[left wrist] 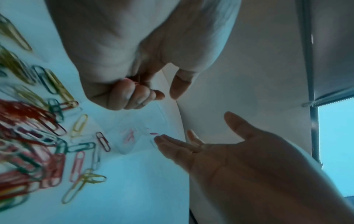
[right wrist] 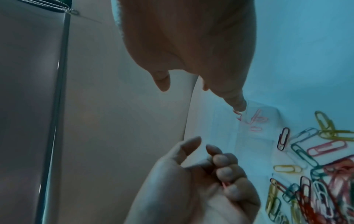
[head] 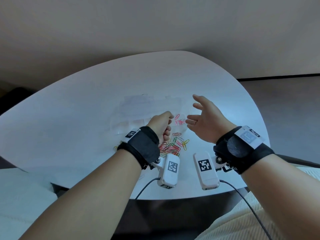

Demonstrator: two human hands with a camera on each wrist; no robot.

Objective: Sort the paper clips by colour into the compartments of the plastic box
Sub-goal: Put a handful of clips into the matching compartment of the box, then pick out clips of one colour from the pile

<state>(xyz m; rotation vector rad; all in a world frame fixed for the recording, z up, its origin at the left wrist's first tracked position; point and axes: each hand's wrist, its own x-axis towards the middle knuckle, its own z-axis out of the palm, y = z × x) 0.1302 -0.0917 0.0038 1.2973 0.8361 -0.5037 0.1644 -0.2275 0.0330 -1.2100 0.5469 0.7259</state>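
Several pink paper clips (head: 179, 120) lie in one near compartment of the clear plastic box (head: 121, 124), which rests on the white table (head: 69, 118); the box's other compartments are too faint to read; just near of the box, a heap of mixed paper clips (head: 170, 147), red, yellow, green, blue and pink, spreads on the table top; left hand (head: 161, 126) hovers over the box's near edge, fingers curled tight into the palm around a few red clips (right wrist: 226, 184), thumb and forefinger tips narrowly apart; right hand (head: 206, 119) hangs beside the box's pink compartment, fingers straight and spread wide, holding nothing; one fingertip (right wrist: 239, 106) sits just above the pink clips.
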